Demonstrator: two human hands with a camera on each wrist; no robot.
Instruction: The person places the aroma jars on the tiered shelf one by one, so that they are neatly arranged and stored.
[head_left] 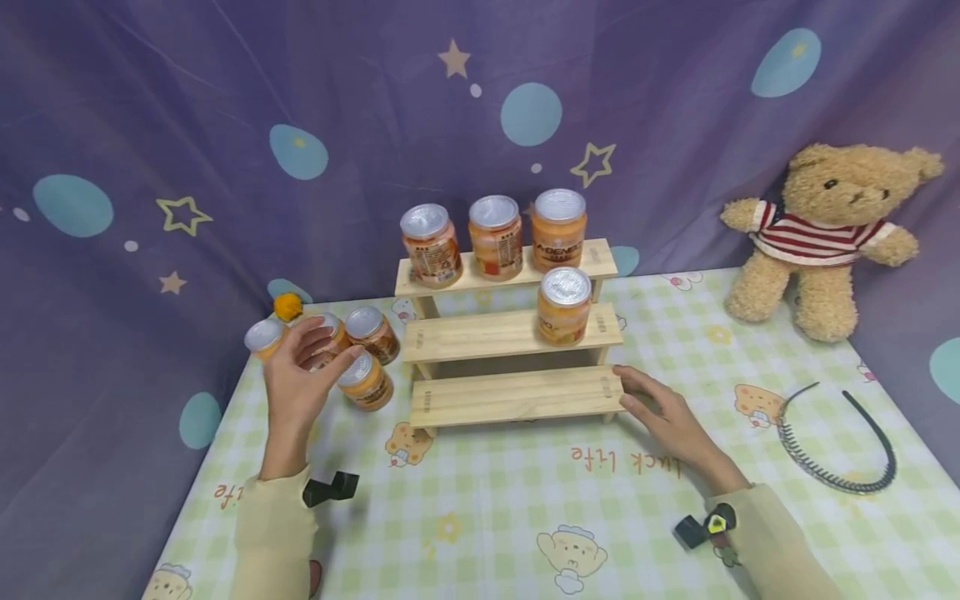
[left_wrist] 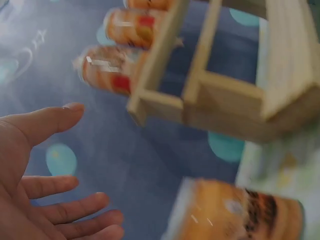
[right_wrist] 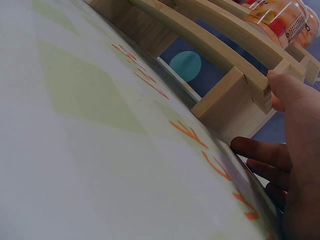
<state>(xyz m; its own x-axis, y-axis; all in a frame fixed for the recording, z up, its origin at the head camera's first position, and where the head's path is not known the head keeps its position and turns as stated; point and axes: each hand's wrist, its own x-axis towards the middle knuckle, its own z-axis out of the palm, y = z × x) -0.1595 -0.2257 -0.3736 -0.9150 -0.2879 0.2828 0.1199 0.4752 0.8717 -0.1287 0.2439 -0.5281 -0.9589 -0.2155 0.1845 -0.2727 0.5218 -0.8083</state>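
Observation:
My left hand point(head_left: 300, 375) hovers over the group of jars at the left, fingers spread and nothing held; in the left wrist view its palm and fingers point(left_wrist: 55, 117) stand apart from an orange jar point(left_wrist: 240, 212). That front jar point(head_left: 366, 382) has a silver lid and stands beside another jar point(head_left: 372, 335). Part of the group is hidden behind the hand. My right hand point(head_left: 667, 417) is at the right end of the wooden three-step shelf point(head_left: 510, 396), its thumb point(right_wrist: 290, 90) touching the corner of the lowest board and its other fingers extended below.
Three jars line the top step, including one jar point(head_left: 558, 229) at its right end. A single jar point(head_left: 565, 307) stands on the middle step. A teddy bear point(head_left: 821, 242) sits at the back right, with a black headband point(head_left: 840, 483) in front. An orange pompom-like thing point(head_left: 288, 307) is behind the left jars.

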